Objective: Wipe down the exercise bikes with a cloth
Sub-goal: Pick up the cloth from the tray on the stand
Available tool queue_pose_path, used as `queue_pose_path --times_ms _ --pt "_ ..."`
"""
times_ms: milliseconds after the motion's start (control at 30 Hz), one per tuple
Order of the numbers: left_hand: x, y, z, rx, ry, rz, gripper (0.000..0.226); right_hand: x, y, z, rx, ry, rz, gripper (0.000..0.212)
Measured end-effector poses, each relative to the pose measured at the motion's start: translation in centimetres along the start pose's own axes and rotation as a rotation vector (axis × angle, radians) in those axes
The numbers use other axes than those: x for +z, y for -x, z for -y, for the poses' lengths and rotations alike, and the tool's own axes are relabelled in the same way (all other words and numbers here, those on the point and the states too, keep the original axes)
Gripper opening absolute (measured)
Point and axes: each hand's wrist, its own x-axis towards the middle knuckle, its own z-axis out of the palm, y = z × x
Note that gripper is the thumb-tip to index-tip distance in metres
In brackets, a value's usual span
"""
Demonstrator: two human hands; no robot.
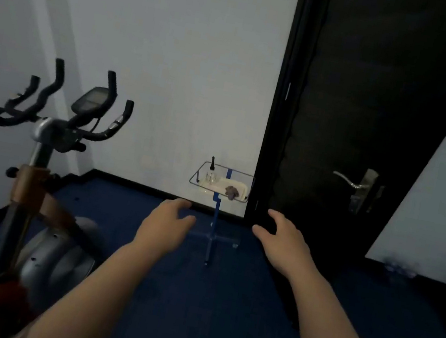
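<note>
Dim room: pale walls, blue floor [207, 300], black door [373, 121] with metal lever handle [346, 182] at right.

Exercise bike [51, 138] at left, close to corner; handlebars [47, 96] and console [92, 99] upright, silver flywheel housing [57, 256] low. Only one bike in view.

Small stand [214, 227] on blue post near base of far wall, between bike and door. Wire-rimmed tray [244, 176] on top. Cloth [231, 191], a small grey-brown crumple, at tray's right front edge, partly over rim. Dark-topped bottle [211, 170], possibly a spray bottle (too small and blurred to confirm), at tray's left rear.

Left hand [166, 227] and right hand [284, 245] both extended forward toward stand, well short of tray. Fingers of each spread and slightly curled, nothing held, no contact with any object.

Progress, judged: none yet. Cloth not yet picked up; bike apart from both hands. Remaining: reach tray, take cloth (bottle too, if cleaner), then wipe handlebars, console, frame and housing, and any further bikes out of view.
</note>
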Motion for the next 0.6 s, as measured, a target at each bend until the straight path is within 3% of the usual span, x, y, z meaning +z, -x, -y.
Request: queue_pose_path --times_ms 267,600 --pt "2.3 -4.4 4.1 -0.033 -0.057 0.116 0.045 3.9 -4.1 -1.2 0.084 0.03 0.066 0.062" --pt "9.3 -17.2 5.1 -0.103 -0.067 0.143 0.045 6.6 -19.5 -5.5 0.068 0.083 0.187 0.062"
